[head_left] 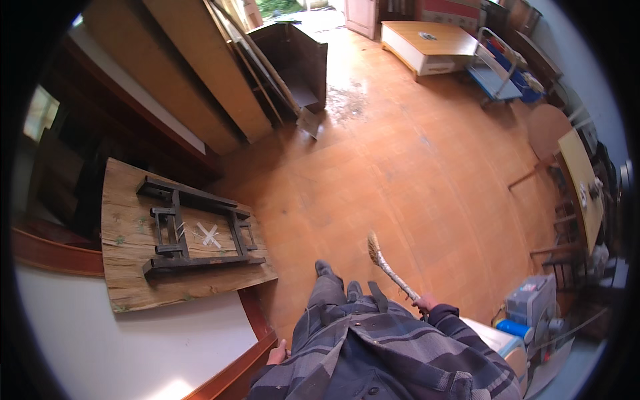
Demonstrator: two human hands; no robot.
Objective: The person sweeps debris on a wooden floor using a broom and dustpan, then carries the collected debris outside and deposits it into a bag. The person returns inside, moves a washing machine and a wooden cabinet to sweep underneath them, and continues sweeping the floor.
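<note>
My right hand is closed round the lower end of a brush with a pale, slightly curved handle. Its tan, bristly head points forward over the floor, touching nothing that I can see. Low at my left side hangs my left hand, near the red-brown wooden edge of a white surface. Nothing shows in it, and its thumb and a finger stand slightly apart; the other fingers are hidden.
On the left a wooden board bears a dark frame. Tall panels lean beside a dark open cabinet. A low table, a blue cart and a grey toolbox stand along the right. Tiled orange floor lies between.
</note>
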